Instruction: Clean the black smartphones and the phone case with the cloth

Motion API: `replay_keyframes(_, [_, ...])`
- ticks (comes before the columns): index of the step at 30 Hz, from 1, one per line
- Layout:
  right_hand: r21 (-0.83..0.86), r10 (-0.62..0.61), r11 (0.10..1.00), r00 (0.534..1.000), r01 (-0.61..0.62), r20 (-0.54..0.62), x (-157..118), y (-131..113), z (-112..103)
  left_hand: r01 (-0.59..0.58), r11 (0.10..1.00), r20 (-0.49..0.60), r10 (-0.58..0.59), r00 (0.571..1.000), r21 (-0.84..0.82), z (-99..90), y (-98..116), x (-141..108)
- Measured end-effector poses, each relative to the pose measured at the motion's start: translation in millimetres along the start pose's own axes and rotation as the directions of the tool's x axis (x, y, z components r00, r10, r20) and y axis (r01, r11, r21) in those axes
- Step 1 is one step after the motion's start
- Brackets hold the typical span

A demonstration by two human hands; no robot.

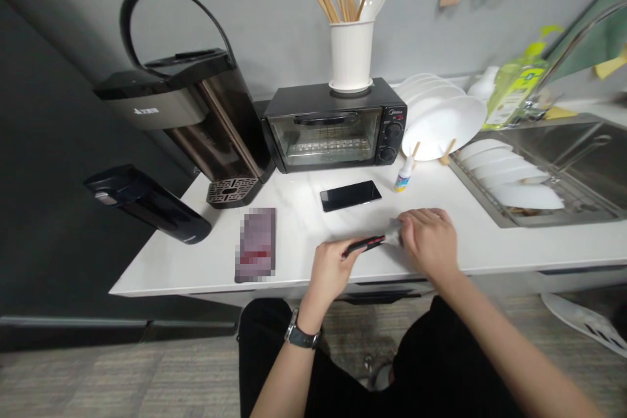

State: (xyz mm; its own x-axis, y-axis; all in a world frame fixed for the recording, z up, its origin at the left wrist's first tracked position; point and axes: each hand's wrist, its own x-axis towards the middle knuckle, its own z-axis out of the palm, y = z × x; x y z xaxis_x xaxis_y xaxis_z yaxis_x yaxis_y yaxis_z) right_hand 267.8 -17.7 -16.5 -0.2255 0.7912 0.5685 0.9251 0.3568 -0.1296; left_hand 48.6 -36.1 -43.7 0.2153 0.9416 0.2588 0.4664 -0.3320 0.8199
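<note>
Above the counter's front edge, my left hand (333,268) is closed round a slim black object with red marks (363,245), seen nearly edge-on, so its kind is unclear. My right hand (430,238) is closed just right of it, its fingers curled. A blurred, greyish, see-through piece (392,233) shows between the two; it reaches my right fingers, and what it is I cannot make out. Beyond my hands a dark-screened phone (351,196) lies flat on the counter. A small white bottle with a yellow base (403,175) stands upright behind my right hand.
A pixelated purple packet (257,245) lies left on the white counter (298,235), near a dark flask (147,206) and a water dispenser (196,117). Behind stand a toaster oven (333,130) and racked plates (441,124). The sink (588,209) is at right.
</note>
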Motion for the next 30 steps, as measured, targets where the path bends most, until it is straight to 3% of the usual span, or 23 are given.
replay_keyframes(4, [0.168, -0.116, 0.979, 0.993, 0.117, -0.019, 0.8, -95.0, 18.5, 0.003, 0.986, -0.025, 0.001, 1.000, 0.167, -2.1, -10.1, -0.1])
replay_keyframes(6, [0.189, -0.214, 0.959, 0.977, 0.210, -0.003, 5.0, -112.7, 22.0, -0.006, 0.982, -0.010, 0.008, 1.000, 0.187, -4.5, -12.6, -0.1])
replay_keyframes(7, [0.184, -0.250, 0.952, 0.968, 0.244, 0.008, 6.3, -106.8, 21.1, -0.012, 0.982, 0.000, 0.013, 1.000, 0.190, -5.4, -12.3, 0.2])
replay_keyframes(9, [0.137, -0.250, 0.960, 0.968, 0.244, 0.029, 5.3, -69.9, 14.2, -0.019, 0.984, 0.014, 0.017, 1.000, 0.179, -5.6, -8.9, 0.9])
replay_keyframes(11, [0.050, -0.152, 0.987, 0.988, 0.150, 0.035, 1.3, -19.3, 2.9, 0.000, 0.993, 0.017, -0.002, 1.000, 0.118, -3.7, -3.2, 1.8])
replay_keyframes(13, [-0.015, -0.043, 0.999, 0.999, 0.043, 0.031, -1.3, 16.2, -7.2, 0.020, 0.999, 0.025, -0.020, 0.999, 0.028, -0.7, 1.6, 2.6])
replay_keyframes(15, [-0.016, 0.022, 1.000, 1.000, -0.022, 0.011, -2.1, 16.8, -9.7, 0.016, 1.000, 0.028, -0.016, 0.999, -0.013, 1.8, 2.7, 2.8])
replay_keyframes(17, [0.053, 0.014, 0.998, 1.000, -0.014, -0.004, -2.7, -17.1, -2.8, -0.007, 0.999, 0.007, 0.006, 1.000, 0.048, 2.6, -0.7, 2.4])
replay_keyframes(20, [0.171, -0.111, 0.979, 0.994, 0.107, 0.015, -2.4, -85.0, 12.0, -0.020, 0.987, -0.023, 0.024, 0.999, 0.162, 0.1, -9.0, 0.6])
replay_keyframes(22, [0.202, -0.201, 0.960, 0.979, 0.192, 0.025, -1.2, -102.4, 15.8, -0.023, 0.983, -0.024, 0.028, 0.999, 0.183, -2.3, -11.8, -0.4])
replay_keyframes(23, [0.199, -0.226, 0.956, 0.974, 0.216, 0.026, -0.9, -97.1, 15.3, -0.026, 0.982, -0.023, 0.031, 0.999, 0.187, -3.1, -11.7, -0.8])
replay_keyframes(25, [0.155, -0.217, 0.965, 0.976, 0.211, 0.023, -1.5, -62.7, 10.6, -0.033, 0.984, -0.021, 0.037, 0.999, 0.177, -2.8, -8.5, -0.9])
replay_keyframes(28, [0.042, -0.089, 0.995, 0.996, 0.088, 0.012, -1.8, 3.5, -0.4, -0.026, 0.996, -0.004, 0.026, 1.000, 0.080, 1.0, -1.2, -0.2])
replay_keyframes(30, [0.006, 0.001, 1.000, 1.000, -0.001, 0.000, -0.5, 18.9, -3.3, -0.017, 1.000, 0.002, 0.017, 1.000, 0.022, 3.5, 1.4, 0.5])
